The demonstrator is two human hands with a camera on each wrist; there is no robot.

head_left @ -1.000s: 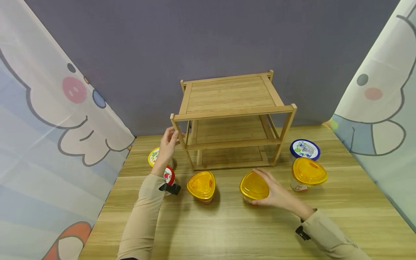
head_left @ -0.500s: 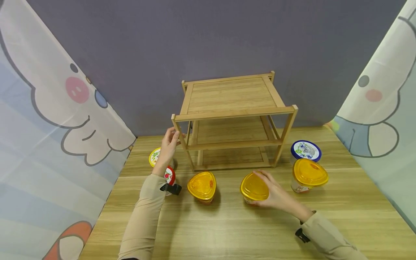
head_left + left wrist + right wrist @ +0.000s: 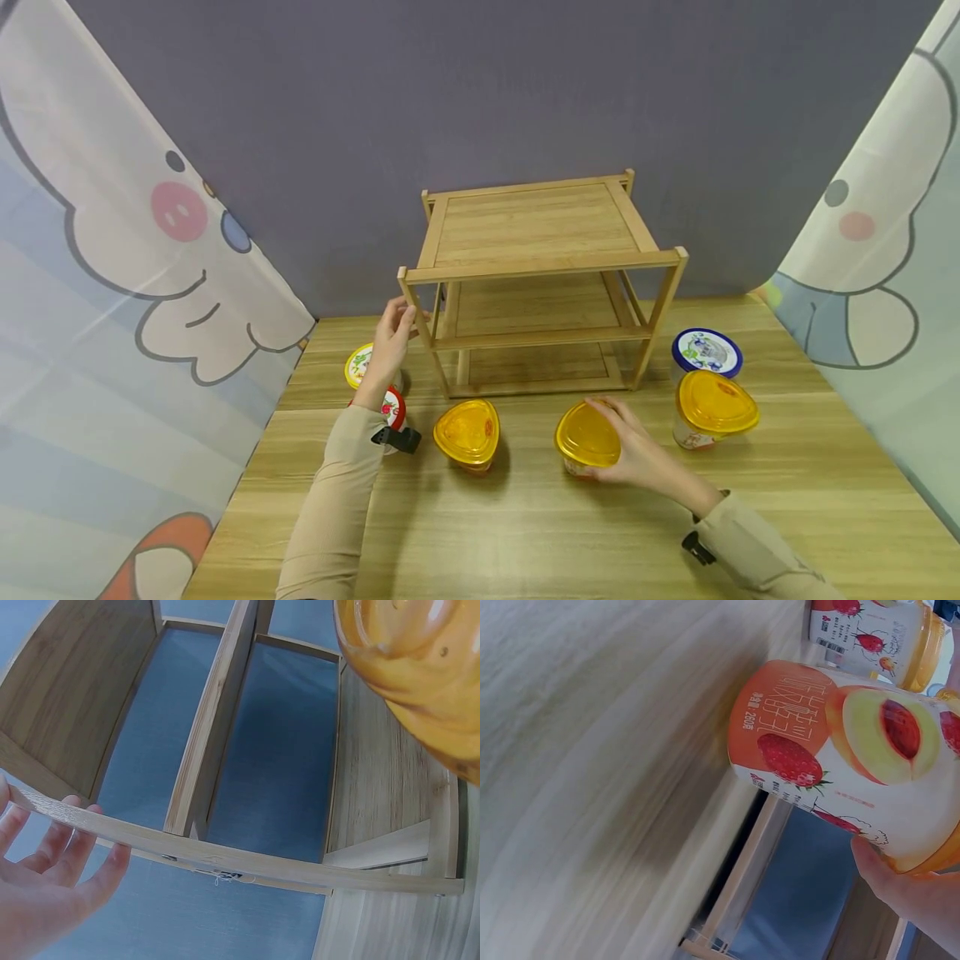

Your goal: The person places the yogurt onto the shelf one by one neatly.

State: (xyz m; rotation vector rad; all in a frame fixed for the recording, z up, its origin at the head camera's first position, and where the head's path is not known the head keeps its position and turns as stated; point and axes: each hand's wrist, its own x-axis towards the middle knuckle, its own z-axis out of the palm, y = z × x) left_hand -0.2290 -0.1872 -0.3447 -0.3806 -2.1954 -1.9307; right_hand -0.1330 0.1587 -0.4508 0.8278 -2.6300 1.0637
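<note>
- Two grasps: left hand [image 3: 390, 340] grips the wooden shelf [image 3: 536, 225].
- Right hand [image 3: 636, 457] pinches a cup [image 3: 847, 757] before the shelf.
- I judge its lid [image 3: 585, 435], pinched, could detach.

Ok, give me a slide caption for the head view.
Left grip on a wooden rack, right grip on a yellow-lidded cup, with more lidded cups to either side.

Hands [image 3: 392, 340] [image 3: 636, 452] on wooden rack [image 3: 536, 223] and tub [image 3: 583, 440]

The middle yellow-lidded cup [image 3: 585, 437] is upright before a three-tier wooden shelf [image 3: 536, 225]
</note>
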